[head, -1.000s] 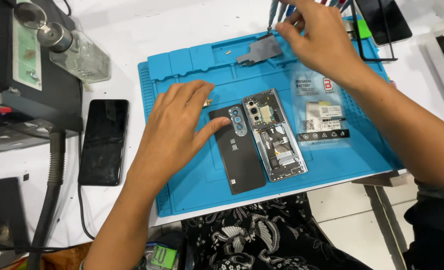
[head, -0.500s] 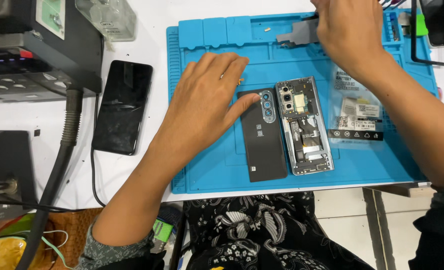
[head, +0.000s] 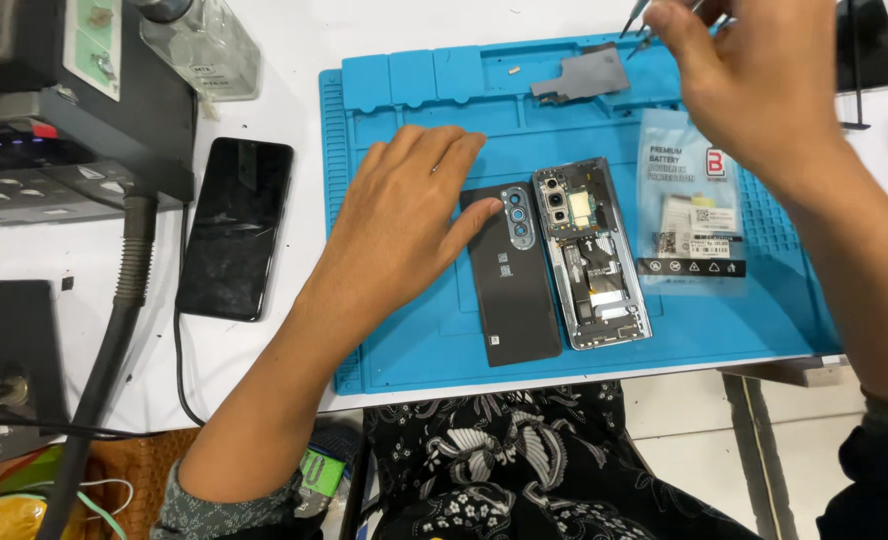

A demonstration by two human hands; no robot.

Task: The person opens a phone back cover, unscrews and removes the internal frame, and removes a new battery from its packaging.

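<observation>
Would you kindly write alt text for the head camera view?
A person's left hand rests on a black phone back cover beside an opened phone on a blue repair mat, while the right hand holds thin metal tools at the mat's far edge.

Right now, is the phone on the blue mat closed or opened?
Opened. The phone body shows bare inner parts, and its black back cover lies beside it under the left hand.

right hand [head: 754, 80] fingertips cut off, tweezers [head: 636, 18] partly hidden
</observation>
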